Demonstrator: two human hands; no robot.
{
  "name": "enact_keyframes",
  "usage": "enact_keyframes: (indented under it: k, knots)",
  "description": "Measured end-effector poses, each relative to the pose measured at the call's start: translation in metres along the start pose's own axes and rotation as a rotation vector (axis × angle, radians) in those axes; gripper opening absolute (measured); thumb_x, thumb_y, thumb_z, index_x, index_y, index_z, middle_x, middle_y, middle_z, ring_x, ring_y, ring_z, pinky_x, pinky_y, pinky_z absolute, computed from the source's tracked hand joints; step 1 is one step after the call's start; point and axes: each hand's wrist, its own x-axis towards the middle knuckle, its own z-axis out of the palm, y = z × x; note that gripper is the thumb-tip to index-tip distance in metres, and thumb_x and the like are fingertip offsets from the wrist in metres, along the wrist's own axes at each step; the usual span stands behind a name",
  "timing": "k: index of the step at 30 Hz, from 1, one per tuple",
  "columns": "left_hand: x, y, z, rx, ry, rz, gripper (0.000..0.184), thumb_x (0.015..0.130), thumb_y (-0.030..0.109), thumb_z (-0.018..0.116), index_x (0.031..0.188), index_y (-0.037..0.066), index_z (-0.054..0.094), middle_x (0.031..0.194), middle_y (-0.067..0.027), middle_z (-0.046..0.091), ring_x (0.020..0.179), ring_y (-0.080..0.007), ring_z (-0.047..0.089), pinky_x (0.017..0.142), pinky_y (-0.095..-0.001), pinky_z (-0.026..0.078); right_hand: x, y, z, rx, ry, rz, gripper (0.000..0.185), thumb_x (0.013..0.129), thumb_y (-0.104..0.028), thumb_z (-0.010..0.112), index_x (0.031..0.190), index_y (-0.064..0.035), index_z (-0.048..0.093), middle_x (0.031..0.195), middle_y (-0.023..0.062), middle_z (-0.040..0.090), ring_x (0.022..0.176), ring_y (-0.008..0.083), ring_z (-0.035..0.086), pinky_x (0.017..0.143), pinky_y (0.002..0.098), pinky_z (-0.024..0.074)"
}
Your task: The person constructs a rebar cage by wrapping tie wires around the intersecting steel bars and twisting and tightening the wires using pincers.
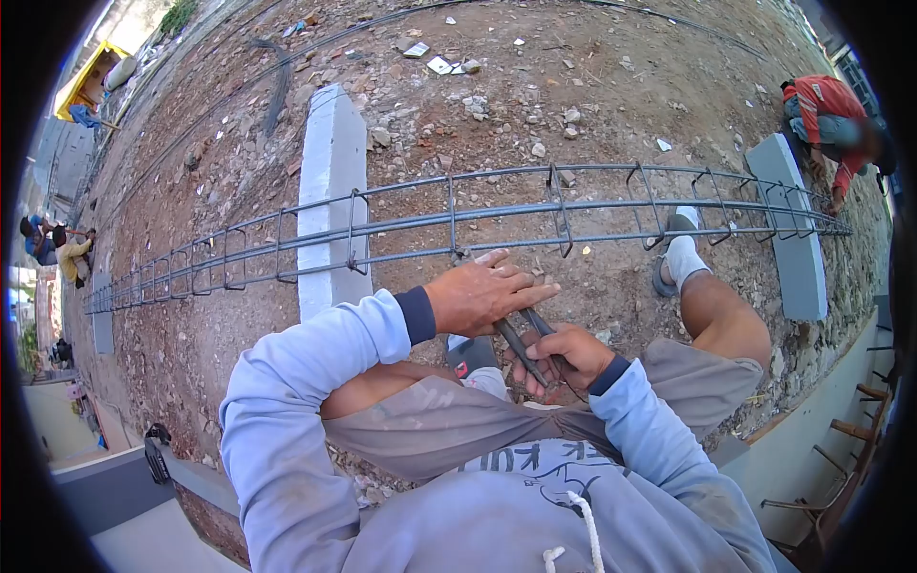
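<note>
My right hand (571,355) is closed around the dark handles of a pair of pincers (513,341), in front of my lap. The tool points up and left, and its upper part passes beneath my left hand (485,290). That hand lies over it with fingers stretched out to the right, just below the near bar of a long rebar cage (411,222). The cage is made of long steel bars with square stirrups, and it runs across the whole view. My left palm hides the pincers' jaws, and whether any wire is there I cannot tell.
The cage rests on pale grey blocks, one at left (330,181) and one at right (798,258). A co-worker in red (826,115) bends at its right end. Two people (62,250) are at far left. Rubble and litter (439,65) cover the ground.
</note>
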Motion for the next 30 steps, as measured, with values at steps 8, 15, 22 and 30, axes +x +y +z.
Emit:
enact_keyframes:
  k: [8, 15, 22, 30]
  knots:
    - [0.014, -0.003, 0.007, 0.044, -0.248, -0.048, 0.07, 0.072, 0.013, 0.066, 0.136, 0.015, 0.039, 0.093, -0.0093, 0.055, 0.089, -0.0295, 0.06, 0.078, -0.0419, 0.048, -0.014, -0.023, 0.019, -0.946, 0.467, -0.155, 0.057, 0.08, -0.036, 0.066, 0.115, 0.0075, 0.052, 0.09, 0.019, 0.064, 0.075, 0.028, 0.066, 0.063, 0.0398, 0.0523]
    - [0.032, -0.014, 0.011, -0.043, -0.339, -0.107, 0.075, 0.066, 0.01, 0.067, 0.136, 0.01, 0.039, 0.096, -0.0125, 0.057, 0.087, -0.0338, 0.061, 0.072, -0.0433, 0.05, -0.001, 0.014, 0.032, -1.787, 1.157, -0.447, 0.065, 0.066, -0.017, 0.071, 0.12, 0.0063, 0.044, 0.099, 0.0175, 0.053, 0.094, 0.0347, 0.054, 0.076, 0.0427, 0.0468]
    - [0.023, -0.011, 0.018, -0.102, -0.378, -0.106, 0.073, 0.068, 0.011, 0.066, 0.136, 0.011, 0.041, 0.099, -0.0132, 0.06, 0.092, -0.0343, 0.061, 0.079, -0.0444, 0.049, 0.005, 0.022, 0.027, -1.511, 0.92, -0.353, 0.034, 0.067, -0.009, 0.063, 0.095, 0.0014, 0.047, 0.086, 0.0222, 0.058, 0.074, 0.0405, 0.061, 0.066, 0.0482, 0.0505]
    - [0.015, -0.002, 0.0, -0.092, -0.447, -0.127, 0.08, 0.068, 0.016, 0.071, 0.14, 0.017, 0.038, 0.106, -0.0085, 0.06, 0.105, -0.0296, 0.058, 0.104, -0.0525, 0.036, 0.005, 0.008, 0.041, -0.782, 0.453, 0.029, 0.023, 0.076, -0.011, 0.057, 0.092, 0.0047, 0.054, 0.073, 0.0175, 0.062, 0.057, 0.0283, 0.062, 0.053, 0.0373, 0.0516]
